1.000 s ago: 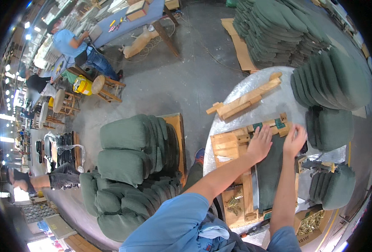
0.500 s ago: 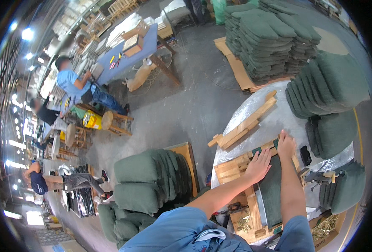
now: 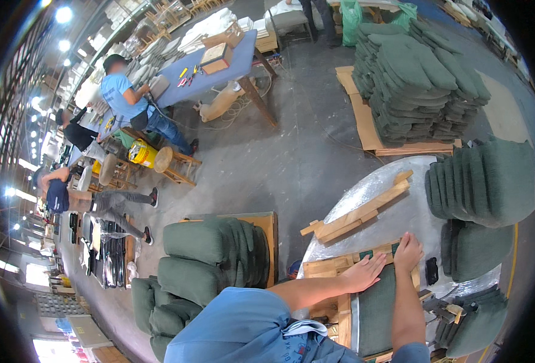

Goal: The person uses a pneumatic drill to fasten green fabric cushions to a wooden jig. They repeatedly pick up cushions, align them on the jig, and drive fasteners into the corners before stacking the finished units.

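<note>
A dark green fabric-covered panel (image 3: pixel 377 314) lies inside a wooden frame-like jig (image 3: pixel 340 264) on the round table. My left hand (image 3: pixel 366 273) rests flat across the panel's far end, fingers stretched out to the right. Beside it, my right hand (image 3: pixel 408 253) presses at the jig's far right corner, its fingers pointing away from me and partly hidden from view. Neither hand shows anything held. Just right of my right hand is a small black object (image 3: pixel 431 271). A metal clamp-like device (image 3: pixel 446 311) stands at the jig's right side.
Joined wooden slats (image 3: pixel 361 213) lie on the plastic-covered round table (image 3: pixel 421 199). Green cushions (image 3: pixel 482 181) are stacked at its right. More cushion stacks stand on the floor at left (image 3: pixel 213 254) and far right (image 3: pixel 418 85). Several people work near a blue table (image 3: pixel 231 63).
The view has shifted, so the scene sits lower in the picture. My hands stay at the panel's far end. A person at the left has changed posture, arm bent up.
</note>
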Demonstrator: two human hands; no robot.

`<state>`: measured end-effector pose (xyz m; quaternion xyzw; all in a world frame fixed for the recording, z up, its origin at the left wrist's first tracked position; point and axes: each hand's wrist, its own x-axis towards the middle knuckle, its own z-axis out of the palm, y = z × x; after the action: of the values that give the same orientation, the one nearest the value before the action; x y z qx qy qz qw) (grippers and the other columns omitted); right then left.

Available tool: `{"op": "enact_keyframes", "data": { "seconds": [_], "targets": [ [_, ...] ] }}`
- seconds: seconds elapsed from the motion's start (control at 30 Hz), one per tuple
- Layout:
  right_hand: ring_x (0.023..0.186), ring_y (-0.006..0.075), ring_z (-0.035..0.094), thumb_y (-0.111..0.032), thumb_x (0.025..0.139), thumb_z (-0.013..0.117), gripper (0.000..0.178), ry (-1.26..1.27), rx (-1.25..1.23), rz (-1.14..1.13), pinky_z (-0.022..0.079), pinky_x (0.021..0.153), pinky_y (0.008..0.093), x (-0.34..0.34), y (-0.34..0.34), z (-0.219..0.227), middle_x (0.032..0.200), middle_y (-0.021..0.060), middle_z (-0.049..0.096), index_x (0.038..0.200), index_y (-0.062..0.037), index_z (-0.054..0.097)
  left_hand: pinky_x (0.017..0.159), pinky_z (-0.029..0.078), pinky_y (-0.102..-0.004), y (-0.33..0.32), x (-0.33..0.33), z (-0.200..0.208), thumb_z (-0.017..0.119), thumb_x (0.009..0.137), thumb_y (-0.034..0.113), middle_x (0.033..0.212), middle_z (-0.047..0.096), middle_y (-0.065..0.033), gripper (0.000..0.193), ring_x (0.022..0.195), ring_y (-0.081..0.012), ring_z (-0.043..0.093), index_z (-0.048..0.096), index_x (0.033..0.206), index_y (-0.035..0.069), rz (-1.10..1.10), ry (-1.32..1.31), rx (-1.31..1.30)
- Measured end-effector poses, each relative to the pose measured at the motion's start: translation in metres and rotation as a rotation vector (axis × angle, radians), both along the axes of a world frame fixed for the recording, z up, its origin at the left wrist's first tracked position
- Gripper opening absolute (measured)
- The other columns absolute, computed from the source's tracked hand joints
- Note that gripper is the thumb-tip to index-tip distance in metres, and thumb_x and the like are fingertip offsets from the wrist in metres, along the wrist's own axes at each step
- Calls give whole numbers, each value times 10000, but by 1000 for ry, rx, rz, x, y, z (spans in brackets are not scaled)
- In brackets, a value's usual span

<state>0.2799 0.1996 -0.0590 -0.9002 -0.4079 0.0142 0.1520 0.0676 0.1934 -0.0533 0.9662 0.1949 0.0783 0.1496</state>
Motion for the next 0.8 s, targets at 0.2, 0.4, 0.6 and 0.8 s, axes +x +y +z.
{"op": "enact_keyframes", "data": {
  "seconds": [0.2,0.4,0.6,0.8],
  "targets": [
    [1152,355,638,-481,1120,460,417,-59,26,-59,464,950,529,5,7,-7,1170,93,740,1164,-135,690,1254,332,-499,6,0,3,514,1094,386,1706,372,-231,675,1593,-353,352,419,1591,-60,-39,0,-112],
    [1460,357,490,-456,1113,504,534,-228,54,-129,389,1176,568,-52,-48,-7,1567,158,527,1528,-120,509,1197,386,-498,25,-96,55,645,994,282,1647,445,-203,638,1496,-352,459,486,1570,61,-120,-150,-160],
    [1604,415,285,-285,996,683,585,-9,31,38,242,1296,590,-209,-197,17,1680,181,405,1523,-93,519,996,555,-517,-27,-334,24,646,985,313,1223,732,-172,374,1168,-397,683,699,1285,96,461,-55,-317],
    [1508,415,399,-243,899,752,683,228,97,-133,309,1242,572,-297,-312,25,1612,189,462,1517,-73,516,910,570,-512,-68,-476,-31,590,1002,478,1078,779,-227,474,1063,-419,735,772,1129,59,811,361,-881]
  ]
}}
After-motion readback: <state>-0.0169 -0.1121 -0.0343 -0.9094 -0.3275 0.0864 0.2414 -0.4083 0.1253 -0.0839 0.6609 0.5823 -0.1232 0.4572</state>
